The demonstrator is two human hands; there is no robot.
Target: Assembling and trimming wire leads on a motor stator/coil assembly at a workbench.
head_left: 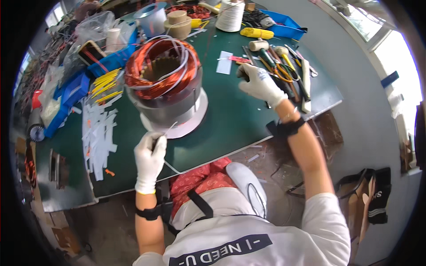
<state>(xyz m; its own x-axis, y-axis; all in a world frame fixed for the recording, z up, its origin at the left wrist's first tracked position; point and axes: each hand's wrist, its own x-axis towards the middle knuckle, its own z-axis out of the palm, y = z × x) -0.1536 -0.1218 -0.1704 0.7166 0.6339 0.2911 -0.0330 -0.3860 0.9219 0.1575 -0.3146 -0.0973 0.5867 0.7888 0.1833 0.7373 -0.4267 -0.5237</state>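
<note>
Here, in the head view, a large motor stator point(165, 86) with copper windings is seen standing upright on a green work mat point(230, 115), on a pale round base. White cords are looped over the top of the copper coils.

The left hand point(150, 160), in a white glove, is held at the near edge of the mat, just in front of the stator's base. Its fingers are closed around a thin white cord point(171, 166), which runs from the fist up toward the stator and also trails down past the table edge.

The right hand point(259, 83), also gloved in white, is raised over the mat to the right of the stator, close to a row of hand tools point(284, 66). Its fingers are curled, apparently pinched on something small and dark, though what is gripped cannot be told.

A wooden-headed mallet point(259, 44) is laid among the tools. Behind it, a bundle of yellow sleeves point(257, 33) and a spool of white cord point(230, 15) are seen, the spool beside a blue tray point(284, 27). To the left of the stator, white paper strips point(100, 128) are scattered over the mat, with more yellow sleeves point(105, 83) near blue bins point(73, 91).
</note>
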